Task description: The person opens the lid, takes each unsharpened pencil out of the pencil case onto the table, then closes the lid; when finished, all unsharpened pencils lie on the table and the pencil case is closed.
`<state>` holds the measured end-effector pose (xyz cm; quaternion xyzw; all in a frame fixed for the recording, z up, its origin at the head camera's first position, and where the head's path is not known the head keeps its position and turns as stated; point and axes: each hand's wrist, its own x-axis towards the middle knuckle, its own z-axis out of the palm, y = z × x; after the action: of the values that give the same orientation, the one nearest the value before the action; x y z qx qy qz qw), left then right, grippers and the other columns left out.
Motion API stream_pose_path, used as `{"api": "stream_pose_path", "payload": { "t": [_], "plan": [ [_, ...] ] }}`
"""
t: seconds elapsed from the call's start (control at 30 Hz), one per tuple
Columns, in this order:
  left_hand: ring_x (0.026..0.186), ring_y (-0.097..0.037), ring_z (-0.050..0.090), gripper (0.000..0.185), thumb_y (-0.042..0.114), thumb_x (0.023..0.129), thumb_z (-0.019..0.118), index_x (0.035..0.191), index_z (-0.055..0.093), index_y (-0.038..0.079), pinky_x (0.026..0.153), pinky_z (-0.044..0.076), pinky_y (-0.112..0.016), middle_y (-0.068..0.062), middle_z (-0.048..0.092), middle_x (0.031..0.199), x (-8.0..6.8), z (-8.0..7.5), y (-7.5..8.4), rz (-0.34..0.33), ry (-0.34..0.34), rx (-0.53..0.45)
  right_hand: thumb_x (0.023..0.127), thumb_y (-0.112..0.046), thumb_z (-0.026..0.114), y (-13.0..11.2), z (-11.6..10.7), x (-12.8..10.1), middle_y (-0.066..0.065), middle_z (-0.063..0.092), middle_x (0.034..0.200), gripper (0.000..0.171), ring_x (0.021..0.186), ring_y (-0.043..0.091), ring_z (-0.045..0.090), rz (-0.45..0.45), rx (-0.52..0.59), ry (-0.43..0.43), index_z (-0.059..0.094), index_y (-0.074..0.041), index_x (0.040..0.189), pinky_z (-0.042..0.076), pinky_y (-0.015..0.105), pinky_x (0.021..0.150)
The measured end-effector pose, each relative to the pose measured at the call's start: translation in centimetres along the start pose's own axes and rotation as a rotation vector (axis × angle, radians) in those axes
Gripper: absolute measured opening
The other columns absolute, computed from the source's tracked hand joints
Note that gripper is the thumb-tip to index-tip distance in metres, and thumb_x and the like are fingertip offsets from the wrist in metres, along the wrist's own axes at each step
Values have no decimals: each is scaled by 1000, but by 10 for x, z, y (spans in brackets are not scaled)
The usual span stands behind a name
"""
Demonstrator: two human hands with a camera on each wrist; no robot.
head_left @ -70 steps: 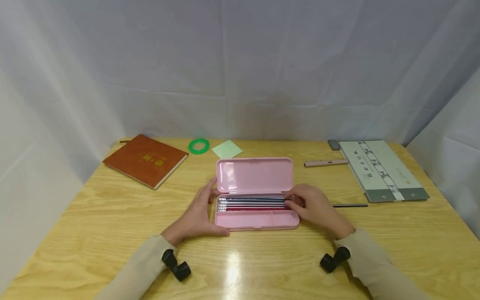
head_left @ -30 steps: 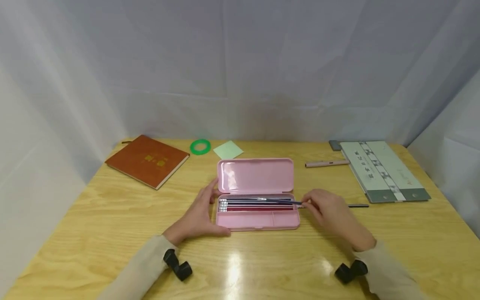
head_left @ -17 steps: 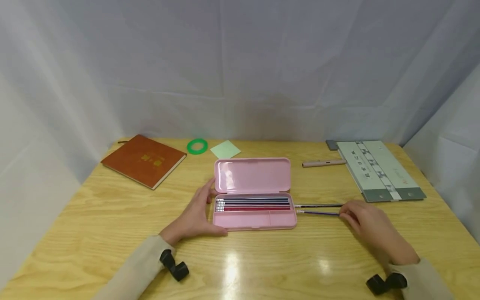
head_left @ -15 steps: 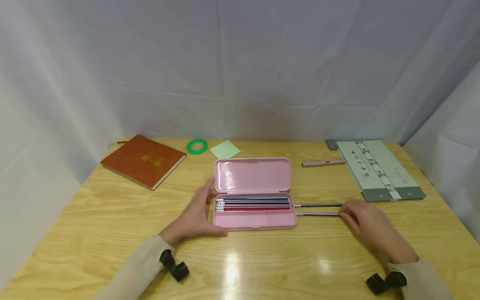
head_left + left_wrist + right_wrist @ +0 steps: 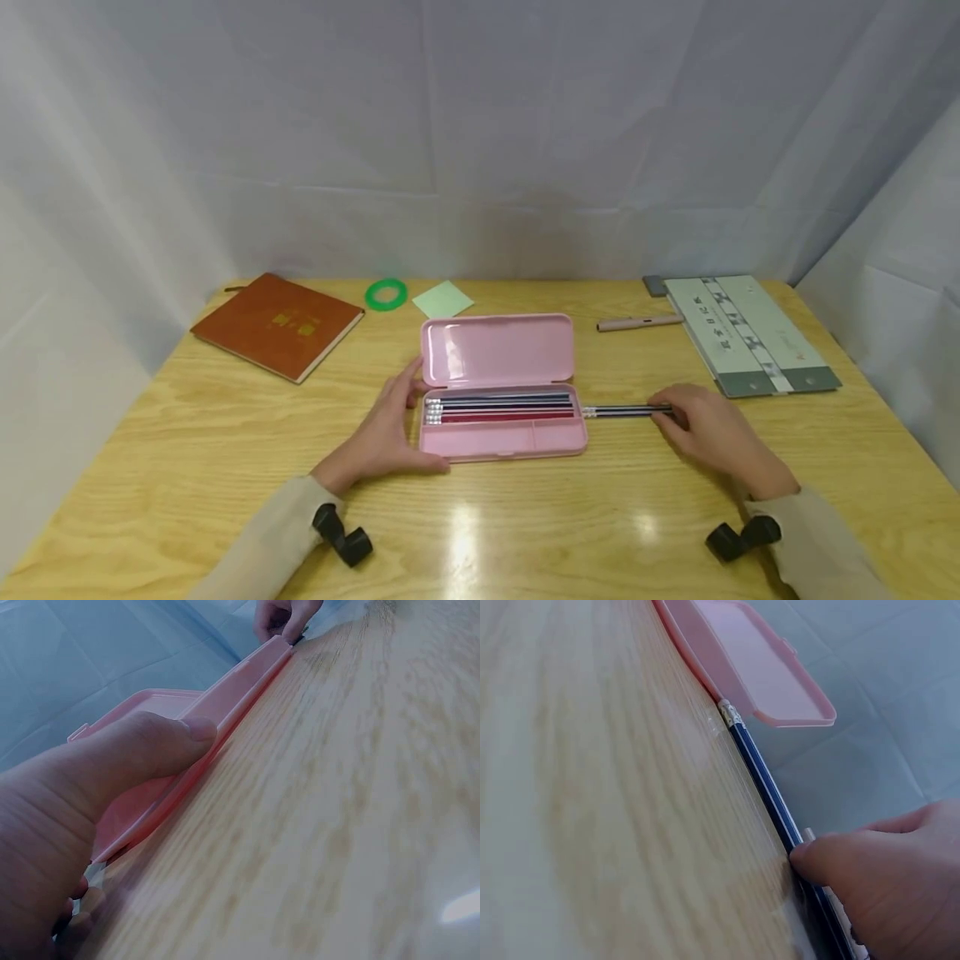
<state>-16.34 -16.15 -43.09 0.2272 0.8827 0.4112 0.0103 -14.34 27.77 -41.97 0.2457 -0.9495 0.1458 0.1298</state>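
Pale grey sheeting is hanging behind and beside a light wooden table point(image 5: 225, 467) that is catching a glare near its front edge. You are sitting at it with a pink pencil case point(image 5: 501, 429) lying open in the middle, its lid point(image 5: 497, 348) tipped back away from you. Pencils point(image 5: 498, 407) are lying side by side in the rear compartment of the tray, their metal ferrules pointing to your left.

Your left hand point(image 5: 380, 437) is gripping the left end of the case: the left wrist view is showing your thumb point(image 5: 157, 742) curled over the near rim, and the fingers are wrapping round the far corner.

Your right hand point(image 5: 705, 429) is resting on the table to the right of the case, its fingertips curled down onto the loose pencils point(image 5: 626, 410) lying there. They are lying in line with the case, ferrule ends almost touching its right wall. In the right wrist view your thumb point(image 5: 855, 859) is pressing against the side of a dark blue pencil point(image 5: 761, 772).

Farther back, a brown notebook point(image 5: 276, 324) is lying at the left, with a green tape ring point(image 5: 386, 293) and a pale green sticky note point(image 5: 442, 298) just beyond the lid. A pinkish pen point(image 5: 637, 322) is lying to the right, beside a long grey and white booklet point(image 5: 746, 333).
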Motion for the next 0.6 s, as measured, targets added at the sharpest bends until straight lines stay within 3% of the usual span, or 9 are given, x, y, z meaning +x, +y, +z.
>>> {"api": "stream_pose_path", "payload": {
  "t": [0.17,0.33,0.53,0.6],
  "plan": [
    [104,-18,41,144,51,45,93,156,7,19,91,41,-41,-5,51,129,0,1,0,1,-6,-5,83,-16,74,-6,-2,5,-14,40,59,20,52,-3,31,8,21,-16,69,-10,101,29,19,49],
    [105,-18,42,144,51,44,93,156,8,18,91,41,-41,-5,51,129,0,4,2,0,-6,-5,86,-19,71,-17,3,17,-16,38,57,17,49,-3,30,-8,20,2,67,-13,101,28,19,48],
    [105,-20,42,143,48,45,93,156,8,18,91,42,-42,-7,50,129,-2,0,3,-13,-3,0,86,-16,71,-40,21,48,-14,38,54,10,50,-3,30,-123,133,45,70,-13,95,30,19,49],
    [106,-19,42,143,48,45,93,156,7,19,92,42,-43,-6,50,129,-1,0,3,-23,-7,1,86,-17,71,-47,28,58,-12,45,55,10,51,-2,35,-167,142,68,72,-13,95,34,20,50]
  ]
}}
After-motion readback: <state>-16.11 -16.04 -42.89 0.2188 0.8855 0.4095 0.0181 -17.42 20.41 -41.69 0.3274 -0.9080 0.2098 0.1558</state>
